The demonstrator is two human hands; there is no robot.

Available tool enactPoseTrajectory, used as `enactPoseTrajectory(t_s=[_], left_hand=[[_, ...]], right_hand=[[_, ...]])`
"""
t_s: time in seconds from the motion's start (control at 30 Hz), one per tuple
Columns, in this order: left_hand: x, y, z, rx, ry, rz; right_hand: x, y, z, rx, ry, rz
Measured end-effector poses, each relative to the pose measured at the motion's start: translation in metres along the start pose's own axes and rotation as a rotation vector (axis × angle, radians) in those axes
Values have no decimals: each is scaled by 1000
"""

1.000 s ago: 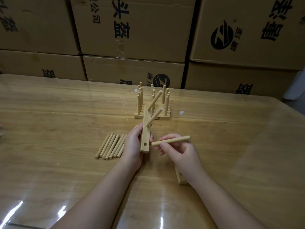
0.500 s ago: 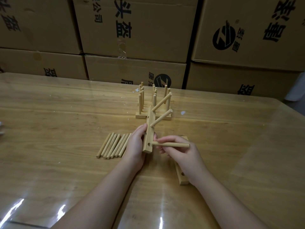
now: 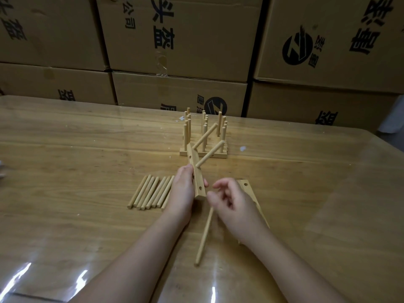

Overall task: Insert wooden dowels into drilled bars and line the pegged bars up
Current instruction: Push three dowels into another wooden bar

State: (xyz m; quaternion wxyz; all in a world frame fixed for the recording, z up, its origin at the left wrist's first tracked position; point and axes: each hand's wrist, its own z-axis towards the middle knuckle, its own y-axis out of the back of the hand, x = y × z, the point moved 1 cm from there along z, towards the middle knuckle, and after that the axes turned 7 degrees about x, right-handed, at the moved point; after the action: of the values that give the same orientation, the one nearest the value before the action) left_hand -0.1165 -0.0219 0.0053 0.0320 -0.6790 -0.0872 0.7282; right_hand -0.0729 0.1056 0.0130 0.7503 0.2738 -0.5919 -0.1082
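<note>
Left hand (image 3: 182, 191) gripping a drilled bar (image 3: 197, 178), tilted above the table (image 3: 65, 149); two dowels (image 3: 210, 153) seated in its upper part. Right hand (image 3: 231, 200) loosely curled, holding nothing. Single dowel (image 3: 204, 235) lying on the table just under that hand; contact not determinable. Loose dowels (image 3: 150, 192) in a row beside the left hand. Spare bar (image 3: 247, 184) flat, partly under the right hand. Pegged bars (image 3: 203, 153) lined up beyond.
</note>
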Motion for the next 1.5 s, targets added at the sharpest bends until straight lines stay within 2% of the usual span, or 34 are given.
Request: enactPoseTrajectory(t_s=[0.1, 0.2, 0.33, 0.47, 0.6, 0.87, 1.03, 1.13, 1.2, 1.27, 1.33, 1.5], left_hand=[[1, 2, 4, -56, 5, -53], [3, 3, 5, -78, 13, -123], [6, 3, 7, -85, 22, -143], [7, 4, 8, -73, 5, -132], [8, 4, 10, -85, 13, -140], [7, 4, 9, -73, 36, -181], [4, 2, 7, -66, 44, -191], [2, 3, 6, -56, 56, -164], [2, 4, 5, -56, 63, -178], [1, 4, 4, -52, 72, -213], [-1, 3, 3, -61, 83, -241], [-3, 3, 1, -67, 89, -309]], right_hand=[[2, -9, -5, 183, 120, -567], [4, -11, -3, 182, 203, -706], [6, -7, -7, 211, 270, -686], [10, 1, -10, 453, 248, -654], [10, 9, -9, 642, 181, -507], [12, 12, -8, 714, 142, -398], [10, 9, -7, 655, 153, -376], [10, 16, -7, 530, 70, 43], [7, 22, -5, 338, 32, 267], [0, 25, -2, 116, 4, 298], [-5, 25, 0, -8, -9, 292], [-8, 21, 3, -57, 3, 217]])
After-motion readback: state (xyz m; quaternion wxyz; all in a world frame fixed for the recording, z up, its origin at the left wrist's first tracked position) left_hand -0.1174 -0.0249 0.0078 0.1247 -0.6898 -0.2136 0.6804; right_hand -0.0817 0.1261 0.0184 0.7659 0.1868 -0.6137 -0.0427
